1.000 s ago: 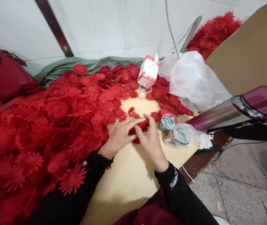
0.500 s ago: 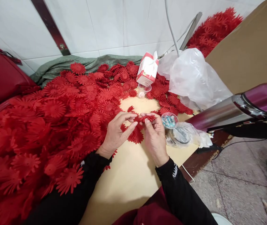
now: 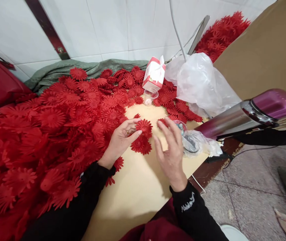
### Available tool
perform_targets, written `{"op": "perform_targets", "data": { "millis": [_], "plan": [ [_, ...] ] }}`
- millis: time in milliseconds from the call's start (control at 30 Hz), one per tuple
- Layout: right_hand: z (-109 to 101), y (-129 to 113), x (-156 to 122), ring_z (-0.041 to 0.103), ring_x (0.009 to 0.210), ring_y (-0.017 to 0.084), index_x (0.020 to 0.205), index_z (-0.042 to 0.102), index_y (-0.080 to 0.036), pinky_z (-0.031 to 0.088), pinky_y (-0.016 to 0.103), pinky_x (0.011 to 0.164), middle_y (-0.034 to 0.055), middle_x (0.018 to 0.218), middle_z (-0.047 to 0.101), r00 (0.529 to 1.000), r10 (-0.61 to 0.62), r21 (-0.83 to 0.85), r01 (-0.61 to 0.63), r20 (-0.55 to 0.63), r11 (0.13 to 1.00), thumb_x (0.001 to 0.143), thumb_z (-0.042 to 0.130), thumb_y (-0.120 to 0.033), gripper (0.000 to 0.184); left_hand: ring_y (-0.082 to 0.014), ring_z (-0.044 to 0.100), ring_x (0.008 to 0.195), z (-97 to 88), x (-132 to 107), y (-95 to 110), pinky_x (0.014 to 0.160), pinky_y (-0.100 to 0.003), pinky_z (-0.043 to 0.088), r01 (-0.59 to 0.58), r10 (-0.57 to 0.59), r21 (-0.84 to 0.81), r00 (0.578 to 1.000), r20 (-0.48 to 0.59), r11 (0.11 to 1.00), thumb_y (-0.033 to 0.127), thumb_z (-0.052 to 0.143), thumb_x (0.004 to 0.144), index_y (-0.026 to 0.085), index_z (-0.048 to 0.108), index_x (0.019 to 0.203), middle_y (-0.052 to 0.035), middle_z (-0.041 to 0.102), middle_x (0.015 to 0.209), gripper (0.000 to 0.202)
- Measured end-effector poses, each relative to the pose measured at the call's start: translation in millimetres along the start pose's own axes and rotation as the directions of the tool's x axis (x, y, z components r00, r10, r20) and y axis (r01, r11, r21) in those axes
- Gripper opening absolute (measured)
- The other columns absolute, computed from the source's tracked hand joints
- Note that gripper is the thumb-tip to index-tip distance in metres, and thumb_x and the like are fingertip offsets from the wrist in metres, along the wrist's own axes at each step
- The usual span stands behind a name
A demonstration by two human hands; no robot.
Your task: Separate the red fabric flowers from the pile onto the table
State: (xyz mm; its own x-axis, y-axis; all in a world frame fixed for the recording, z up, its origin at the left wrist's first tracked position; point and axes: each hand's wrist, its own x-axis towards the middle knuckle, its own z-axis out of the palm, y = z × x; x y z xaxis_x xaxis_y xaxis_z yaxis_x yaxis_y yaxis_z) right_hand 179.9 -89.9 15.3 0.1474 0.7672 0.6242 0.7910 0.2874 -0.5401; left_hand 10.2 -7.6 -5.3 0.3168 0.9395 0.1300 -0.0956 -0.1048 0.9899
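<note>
1. White wall tiles backed a tan bench (image 3: 135, 197) whose left side and far edge were buried under a heap of red flowers (image 3: 57, 127).
2. Near the middle of the bare patch, the left hand (image 3: 120, 140) lay half curled with its fingertips touching a single flat red flower (image 3: 144, 126); it pressed or steadied the flower and did not pinch it.
3. Just below that flower a small stack of flowers (image 3: 141, 146) rested on the bench, between the two hands.
4. The right hand (image 3: 171, 154) hovered with its fingers spread wide and held nothing; it was nearest a clear plastic cup of small pieces (image 3: 182, 126) by the right edge.
5. Beside the cup lay a crumpled clear bag (image 3: 203, 145), with a larger white plastic bag (image 3: 203, 83) and a small red-and-white box (image 3: 153, 74) toward the far edge.
6. Judged by looks, the flower was light, thin and floppy, and its narrow petals would bend or tear easily; the firmer centre seemed the safest place to grip it.
7. A purple and silver tool (image 3: 256, 113) jutted in over the right edge.
</note>
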Motion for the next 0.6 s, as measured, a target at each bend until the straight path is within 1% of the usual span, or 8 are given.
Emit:
{"op": "perform_targets", "data": {
  "millis": [67,133,233,300,367,433,500,600],
  "plan": [
    [-11.9,13.0,-2.1,0.055,0.139,0.029,0.144,0.056,-0.025,0.040,0.058,0.119,0.0136,0.150,0.057,0.997,-0.014,-0.175,0.001,-0.076,0.985,0.103,0.053,-0.024,0.042,-0.0104,0.066,0.085,0.5,0.2,-1.5,0.088,-0.024,0.053,0.007,-0.007,-0.007,1.000,-0.016,1.000,0.029,0.078,0.084,0.020,0.063,0.128,0.0002,0.071,0.093,0.047],
    [-18.6,29.4,-3.6,0.063,0.128,0.029,0.135,0.063,-0.024,0.030,0.067,0.121,0.0110,0.138,0.069,0.999,0.015,-0.311,-0.027,-0.041,0.950,0.104,0.052,-0.027,0.034,-0.0104,0.066,0.084,0.8,0.4,-2.1,0.088,-0.024,0.053,0.036,-0.037,-0.030,0.999,-0.025,0.999,0.028,0.079,0.083,0.020,0.061,0.130,0.0010,0.070,0.090,0.051],
    [-22.8,46.3,-4.1,0.069,0.117,0.029,0.125,0.069,-0.024,0.020,0.074,0.121,0.0089,0.128,0.075,0.999,0.044,-0.400,-0.028,0.032,0.916,0.105,0.052,-0.034,0.029,-0.0121,0.069,0.087,0.8,0.4,-2.0,0.091,-0.026,0.054,0.076,-0.078,-0.055,0.997,-0.030,0.996,0.028,0.079,0.081,0.020,0.059,0.133,0.0005,0.070,0.089,0.056],
    [-25.4,46.4,-2.9,0.071,0.115,0.029,0.122,0.071,-0.024,0.018,0.075,0.121,0.0086,0.127,0.076,0.999,0.039,-0.416,-0.033,0.006,0.909,0.105,0.052,-0.037,0.028,-0.0128,0.070,0.089,0.6,0.3,-2.0,0.091,-0.027,0.054,0.087,-0.089,-0.054,0.996,-0.027,0.995,0.029,0.079,0.082,0.020,0.059,0.133,0.0005,0.070,0.088,0.056],
    [-27.2,37.7,-1.4,0.071,0.118,0.028,0.124,0.070,-0.025,0.018,0.072,0.124,0.0080,0.129,0.075,0.999,0.007,-0.393,-0.027,-0.051,0.919,0.105,0.053,-0.034,0.028,-0.0129,0.070,0.089,0.6,0.2,-2.3,0.089,-0.026,0.054,0.092,-0.092,-0.037,0.996,-0.008,0.995,0.030,0.078,0.083,0.020,0.059,0.133,0.0006,0.071,0.089,0.055],
    [-24.9,24.3,-0.7,0.068,0.125,0.026,0.134,0.065,-0.026,0.019,0.068,0.127,0.0084,0.135,0.073,0.997,-0.047,-0.299,0.029,-0.053,0.954,0.105,0.051,-0.029,0.033,-0.0124,0.070,0.087,0.8,0.3,-2.5,0.086,-0.025,0.054,0.094,-0.094,-0.014,0.996,0.014,0.995,0.030,0.078,0.083,0.021,0.059,0.133,0.0010,0.071,0.088,0.054],
    [-16.2,11.4,-2.5,0.061,0.137,0.025,0.147,0.054,-0.026,0.021,0.063,0.129,0.0096,0.145,0.066,0.991,-0.119,-0.159,0.127,0.058,0.979,0.105,0.049,-0.027,0.042,-0.0122,0.069,0.087,0.8,0.1,-1.7,0.085,-0.024,0.053,0.098,-0.098,-0.009,0.994,0.040,0.995,0.029,0.077,0.083,0.020,0.059,0.133,0.0012,0.071,0.087,0.054],
    [2.6,0.5,-9.2,0.045,0.152,0.026,0.160,0.036,-0.024,0.023,0.064,0.129,0.0135,0.160,0.050,0.930,-0.203,-0.031,0.222,0.307,0.974,0.106,0.047,-0.034,0.056,-0.0142,0.071,0.095,-0.7,-0.7,1.2,0.091,-0.026,0.054,0.113,-0.107,-0.062,0.990,0.088,0.992,0.029,0.076,0.084,0.019,0.057,0.134,-0.0017,0.074,0.095,0.055]
  ]
}}
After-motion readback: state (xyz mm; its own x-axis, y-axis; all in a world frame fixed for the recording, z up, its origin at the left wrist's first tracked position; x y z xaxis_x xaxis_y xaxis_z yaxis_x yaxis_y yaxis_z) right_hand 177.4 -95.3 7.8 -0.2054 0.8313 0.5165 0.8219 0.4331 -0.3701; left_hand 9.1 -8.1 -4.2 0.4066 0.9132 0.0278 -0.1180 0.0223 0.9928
